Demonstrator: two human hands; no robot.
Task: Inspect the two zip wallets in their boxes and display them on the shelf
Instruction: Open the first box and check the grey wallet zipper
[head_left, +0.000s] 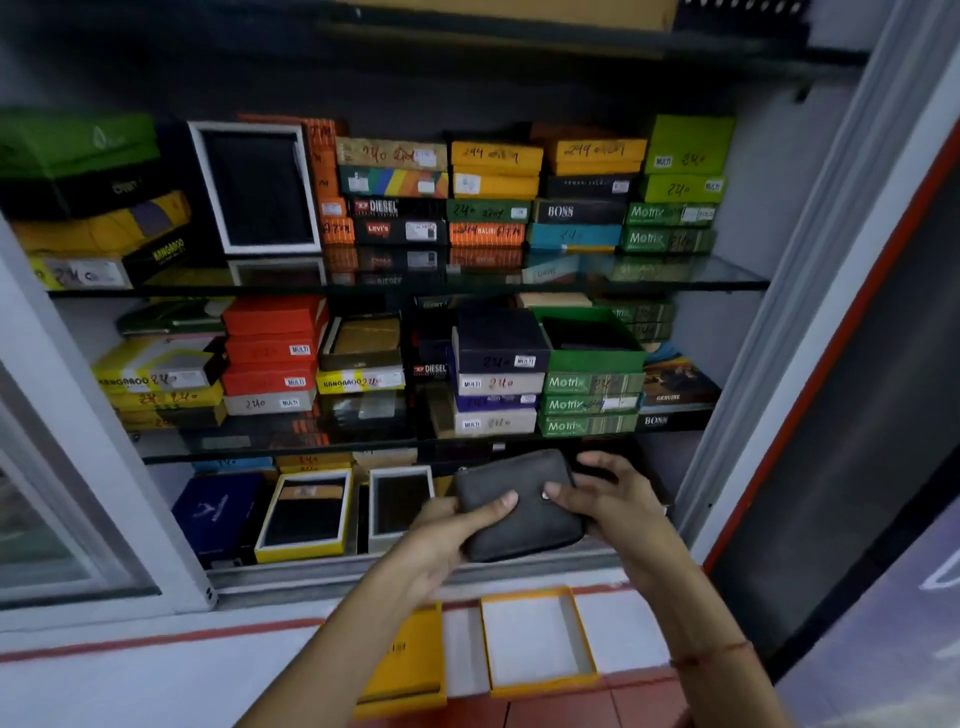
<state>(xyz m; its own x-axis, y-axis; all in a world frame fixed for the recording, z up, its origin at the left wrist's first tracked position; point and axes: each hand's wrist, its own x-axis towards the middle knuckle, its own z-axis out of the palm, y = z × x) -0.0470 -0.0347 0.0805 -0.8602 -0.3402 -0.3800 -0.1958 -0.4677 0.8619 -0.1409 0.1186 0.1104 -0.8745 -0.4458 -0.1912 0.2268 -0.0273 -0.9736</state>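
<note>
Yellow-rimmed display box (303, 514) with a dark wallet inside sits low left on the bottom shelf (415, 571); just right of it, a white-rimmed box (399, 501), also open, contents dark and hard to read. Left hand (441, 540) grasps the dark grey zip wallet (519, 506) from below-left, thumb across its face, fingers hidden underneath. Wallet is held in the air in front of the bottom shelf, closed as far as I can tell, zip pull at upper left corner. Right hand (613, 499) holds the right edge, thumb on the small metal stud, remaining fingers spread loosely behind. Below, on the ledge: orange lid (410, 660) partly under the left forearm, and to its right the empty orange box tray (537, 642).

Judgement: inspection step under way. To do it well, keep the left hand as support and turn the wallet with the right so the zip track and seams are seen all round, then lay it flat in the tray.
</note>
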